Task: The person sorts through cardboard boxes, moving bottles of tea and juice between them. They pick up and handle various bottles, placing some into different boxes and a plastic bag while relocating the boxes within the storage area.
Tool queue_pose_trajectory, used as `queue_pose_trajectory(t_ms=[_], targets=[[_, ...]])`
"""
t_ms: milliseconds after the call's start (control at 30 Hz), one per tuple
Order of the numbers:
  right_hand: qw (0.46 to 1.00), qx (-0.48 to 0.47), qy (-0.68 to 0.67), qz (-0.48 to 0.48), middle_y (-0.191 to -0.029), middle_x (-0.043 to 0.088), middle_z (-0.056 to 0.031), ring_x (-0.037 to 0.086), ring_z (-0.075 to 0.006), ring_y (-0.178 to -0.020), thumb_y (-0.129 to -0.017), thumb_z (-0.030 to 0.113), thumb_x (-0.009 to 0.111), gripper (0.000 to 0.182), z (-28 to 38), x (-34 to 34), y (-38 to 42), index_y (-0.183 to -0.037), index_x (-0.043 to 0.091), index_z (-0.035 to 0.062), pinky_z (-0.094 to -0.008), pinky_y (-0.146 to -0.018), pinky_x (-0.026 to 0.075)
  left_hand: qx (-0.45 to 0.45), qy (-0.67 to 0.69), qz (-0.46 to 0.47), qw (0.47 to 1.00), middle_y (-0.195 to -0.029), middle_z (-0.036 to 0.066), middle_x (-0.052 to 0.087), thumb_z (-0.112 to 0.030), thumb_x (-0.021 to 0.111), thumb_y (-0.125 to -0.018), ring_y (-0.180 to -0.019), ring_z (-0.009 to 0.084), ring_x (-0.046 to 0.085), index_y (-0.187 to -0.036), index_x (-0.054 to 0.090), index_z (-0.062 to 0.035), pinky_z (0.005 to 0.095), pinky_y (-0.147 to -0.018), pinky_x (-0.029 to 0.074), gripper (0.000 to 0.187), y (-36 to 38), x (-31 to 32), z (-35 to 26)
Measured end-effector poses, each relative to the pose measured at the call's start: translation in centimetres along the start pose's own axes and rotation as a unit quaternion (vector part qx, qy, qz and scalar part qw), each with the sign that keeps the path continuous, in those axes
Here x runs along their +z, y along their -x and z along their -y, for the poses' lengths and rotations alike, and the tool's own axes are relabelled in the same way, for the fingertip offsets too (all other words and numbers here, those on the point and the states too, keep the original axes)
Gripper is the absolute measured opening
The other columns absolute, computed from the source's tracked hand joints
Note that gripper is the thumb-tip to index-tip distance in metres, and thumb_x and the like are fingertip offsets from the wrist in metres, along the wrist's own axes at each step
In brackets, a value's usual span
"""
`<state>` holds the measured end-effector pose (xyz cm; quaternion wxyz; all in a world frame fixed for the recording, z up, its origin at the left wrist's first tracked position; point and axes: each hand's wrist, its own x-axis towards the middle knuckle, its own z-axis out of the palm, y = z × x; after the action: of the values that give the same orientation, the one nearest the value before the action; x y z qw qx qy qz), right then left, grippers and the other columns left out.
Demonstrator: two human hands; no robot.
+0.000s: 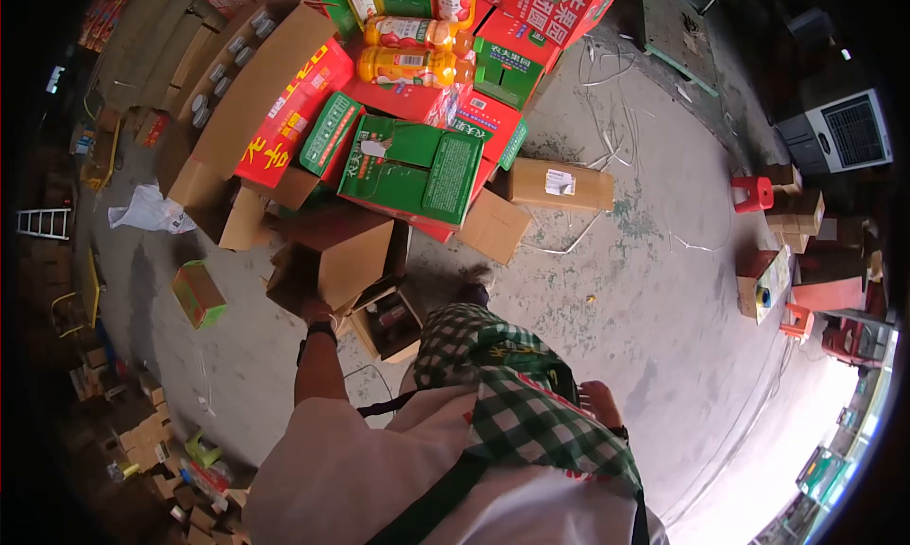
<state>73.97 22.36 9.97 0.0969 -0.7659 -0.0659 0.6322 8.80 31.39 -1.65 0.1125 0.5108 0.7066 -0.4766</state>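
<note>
My left hand [320,312], with a dark band on its wrist, grips the lower edge of an open brown cardboard box [353,261]. Right beside that hand, on the floor, stands a smaller open carton [409,340] with dark items inside that I cannot make out. My right hand [601,401] hangs by my hip next to the green checked apron [531,408]. Its fingers look curled, with something dark beside them, partly hidden by the apron.
Ahead are stacked red and green cartons [417,166] topped with orange juice bottles [408,66]. A tall open box [251,95] of bottles leans left. A closed brown carton [559,185], a green-red box [199,294] and loose white straps [611,142] lie on the floor. A red stool [752,194] stands right.
</note>
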Motion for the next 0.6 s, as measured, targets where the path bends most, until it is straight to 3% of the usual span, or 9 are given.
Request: queue_pose_trajectory(t_ms=[33,100,167,367,400,433,467,533,600], targets=[[1.0,-0.002,-0.009,-0.021,-0.082,0.06,-0.0077,0.06,-0.0197,-0.068,-0.081,0.024,0.05,0.024,1.2,-0.7,-0.2,-0.098,0.051,0.0073,-0.0339,-0.057,0.047,0.006,-0.011,0.003,1.0,-0.105,0.005,0.06,-0.024,0.046,-0.083,-0.096,0.0166,0.056,-0.098,0.062,-0.0108,0.0335,-0.077,0.046,0.026,-1.1,-0.8,0.3],[0.996,-0.042,-0.03,-0.078,-0.085,0.06,-0.0084,0.06,-0.019,-0.07,-0.08,0.023,0.05,0.026,3.6,-2.0,-0.9,-0.099,0.051,0.0057,-0.0324,-0.059,0.047,-0.186,0.185,0.068,0.962,-0.117,0.01,0.049,-0.028,0.055,-0.071,-0.107,0.0245,0.048,-0.118,0.047,-0.0094,0.0437,-0.078,0.045,0.051,-3.6,-2.4,1.3],[0.993,-0.053,-0.058,-0.086,-0.085,0.06,-0.0089,0.06,-0.0194,-0.071,-0.081,0.023,0.049,0.026,5.8,-3.4,-1.7,-0.099,0.051,0.0049,-0.0327,-0.06,0.048,-0.217,0.178,0.106,0.954,-0.115,0.01,0.051,-0.028,0.053,-0.074,-0.103,0.0255,0.05,-0.114,0.05,-0.0104,0.0458,-0.073,0.046,0.044,-3.7,-3.6,1.3],[0.995,-0.037,-0.083,-0.051,-0.085,0.06,-0.0095,0.06,-0.0205,-0.072,-0.081,0.021,0.049,0.023,12.1,-7.4,-3.4,-0.098,0.052,0.005,-0.0327,-0.059,0.049,0.022,0.0,0.344,0.939,-0.107,0.009,0.058,-0.029,0.047,-0.082,-0.091,0.0286,0.058,-0.102,0.061,-0.0133,0.052,-0.061,0.05,0.029,-0.1,-3.9,-1.1],[0.995,-0.033,-0.081,-0.046,-0.084,0.06,-0.0092,0.059,-0.0202,-0.07,-0.08,0.02,0.049,0.022,13.4,-8.2,-3.5,-0.097,0.052,0.0054,-0.0324,-0.059,0.049,-0.063,0.08,0.281,0.954,-0.109,0.009,0.057,-0.024,0.051,-0.08,-0.093,0.0262,0.057,-0.101,0.061,-0.0119,0.0534,-0.059,0.049,0.027,-3.2,2.6,-1.9],[0.992,-0.055,-0.11,-0.019,-0.084,0.06,-0.0092,0.059,-0.0198,-0.069,-0.08,0.02,0.049,0.022,13.8,-9.4,-3.9,-0.097,0.052,0.0057,-0.032,-0.058,0.049,0.148,-0.323,0.236,0.904,-0.1,0.01,0.06,-0.022,0.054,-0.075,-0.085,0.0232,0.06,-0.097,0.062,-0.0093,0.0535,-0.055,0.048,0.026,-0.6,0.6,-3.5],[0.994,-0.042,-0.102,-0.016,-0.083,0.06,-0.0087,0.059,-0.0192,-0.069,-0.081,0.02,0.048,0.022,14.4,-10.9,-5.2,-0.097,0.052,0.0058,-0.0312,-0.057,0.048,0.091,-0.171,0.234,0.953,-0.082,0.009,0.063,-0.018,0.057,-0.07,-0.072,0.0208,0.062,-0.089,0.064,-0.0074,0.0481,-0.053,0.049,0.022,-0.2,-2.7,-4.5],[0.993,-0.017,-0.114,0.007,-0.084,0.06,-0.0079,0.058,-0.0187,-0.068,-0.082,0.022,0.047,0.022,15.5,-14.6,-8.0,-0.096,0.052,0.0055,-0.0304,-0.057,0.048,-0.119,0.107,0.206,0.965,-0.083,0.003,0.065,-0.017,0.054,-0.075,-0.079,0.0178,0.063,-0.082,0.067,-0.0166,0.0346,-0.055,0.049,0.015,2.9,-10.2,-7.6],[0.99,-0.06,-0.117,0.042,-0.084,0.06,-0.008,0.059,-0.0192,-0.068,-0.082,0.022,0.047,0.022,16.4,-18.9,-11.8,-0.095,0.053,0.0052,-0.0313,-0.057,0.048,-0.097,0.146,0.103,0.979,-0.081,0.005,0.065,-0.016,0.055,-0.075,-0.078,0.0205,0.063,-0.078,0.067,-0.0151,0.0354,-0.059,0.05,0.013,2.2,-10.9,-12.6]])
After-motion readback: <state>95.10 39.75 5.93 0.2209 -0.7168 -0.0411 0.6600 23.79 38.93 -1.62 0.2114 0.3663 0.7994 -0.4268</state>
